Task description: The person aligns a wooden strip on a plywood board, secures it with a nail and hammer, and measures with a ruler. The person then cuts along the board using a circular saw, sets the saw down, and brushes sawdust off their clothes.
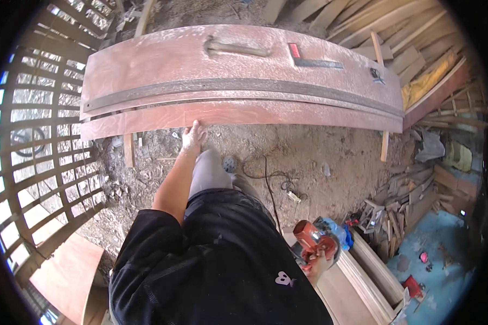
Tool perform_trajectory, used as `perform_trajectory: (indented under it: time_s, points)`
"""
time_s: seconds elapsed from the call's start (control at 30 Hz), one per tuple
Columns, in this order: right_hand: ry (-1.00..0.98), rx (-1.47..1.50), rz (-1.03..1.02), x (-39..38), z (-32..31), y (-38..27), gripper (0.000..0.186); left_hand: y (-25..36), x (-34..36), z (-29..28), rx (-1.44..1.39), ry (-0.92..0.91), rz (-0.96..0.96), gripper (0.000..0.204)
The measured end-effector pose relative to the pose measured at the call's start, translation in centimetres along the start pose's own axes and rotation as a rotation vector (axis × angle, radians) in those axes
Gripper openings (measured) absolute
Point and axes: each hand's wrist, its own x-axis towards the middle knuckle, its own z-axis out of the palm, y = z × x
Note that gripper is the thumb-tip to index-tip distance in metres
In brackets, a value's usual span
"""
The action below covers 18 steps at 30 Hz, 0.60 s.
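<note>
My left hand [193, 138] pinches the near edge of a narrow reddish plywood strip [287, 112], left of its middle. This strip lies along the front of a larger plywood sheet [146, 65], a thin dark gap showing between them at the left. A long dark straightedge [228, 84] runs along the sheet near that gap. At the lower right, my right hand [324, 261] is closed around the handle of a red circular saw [309, 235]. The saw is beside a stack of pale boards; whether it rests on them I cannot tell.
Sawdust, a hammer-like tool [238, 49], a red-handled try square [317, 63] and a small black object [377, 76] lie on the sheet. Wooden supports [385, 146] extend beneath it. A dark cord [268, 184] crosses the dirt floor. Scrap wood [396, 211] is piled right; slatted fencing [43, 141] stands left.
</note>
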Motion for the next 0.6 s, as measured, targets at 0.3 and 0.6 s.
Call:
perform_trajectory:
  time_s: [0.3, 0.6]
  points:
    - [0.1, 0.286, 0.348, -4.5, 0.4, 14.0, 0.007, 2.1, -0.6, -0.9, 0.19, -0.139, -0.137, 0.048]
    - [0.345, 0.207, 0.29, -15.6, 3.5, 11.1, 0.016, -1.0, 3.8, -5.0, 1.365, -1.101, -0.016, 0.025]
